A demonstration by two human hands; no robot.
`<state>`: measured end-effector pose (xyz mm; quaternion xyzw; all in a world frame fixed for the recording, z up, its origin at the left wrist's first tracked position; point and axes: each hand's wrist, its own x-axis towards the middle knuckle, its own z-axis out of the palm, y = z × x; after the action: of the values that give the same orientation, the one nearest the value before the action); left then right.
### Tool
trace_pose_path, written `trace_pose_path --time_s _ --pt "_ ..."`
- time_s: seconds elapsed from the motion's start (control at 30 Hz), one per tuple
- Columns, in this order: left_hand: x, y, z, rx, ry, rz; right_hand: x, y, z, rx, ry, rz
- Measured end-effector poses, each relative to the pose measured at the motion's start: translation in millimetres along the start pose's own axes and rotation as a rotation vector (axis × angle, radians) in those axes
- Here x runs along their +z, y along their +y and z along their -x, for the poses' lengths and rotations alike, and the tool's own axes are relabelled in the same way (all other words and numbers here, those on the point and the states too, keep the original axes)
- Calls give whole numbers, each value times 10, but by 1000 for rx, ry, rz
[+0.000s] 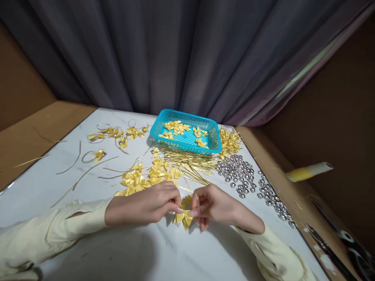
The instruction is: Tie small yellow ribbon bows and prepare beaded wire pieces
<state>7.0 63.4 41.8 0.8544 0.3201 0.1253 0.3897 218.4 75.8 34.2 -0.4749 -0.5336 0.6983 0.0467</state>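
My left hand (146,205) and my right hand (215,205) meet at the middle of the white marble table (164,253). Together they pinch a small yellow ribbon bow (184,217) between thumbs and fingertips, just above the tabletop. A heap of loose yellow bows (146,175) lies right behind my left hand. A bundle of thin gold wires (190,164) lies behind both hands.
A turquoise plastic basket (187,117) with a few bows stands at the back. Several silver bells (243,175) spread to the right, near the table's edge. Finished bows on wire loops (117,134) lie at the back left. Scissors (334,249) and a yellow-and-white tube (309,171) lie off to the right.
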Motion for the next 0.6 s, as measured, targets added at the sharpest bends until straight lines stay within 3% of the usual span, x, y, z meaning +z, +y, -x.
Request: trace_pose_path --time_s 0.37,0.6 --pt "109 -50 -23 6 32 -3 -75 -29 20 16 -24 147" --pt "153 -236 -135 35 99 -89 -195 -63 -47 -46 31 208"
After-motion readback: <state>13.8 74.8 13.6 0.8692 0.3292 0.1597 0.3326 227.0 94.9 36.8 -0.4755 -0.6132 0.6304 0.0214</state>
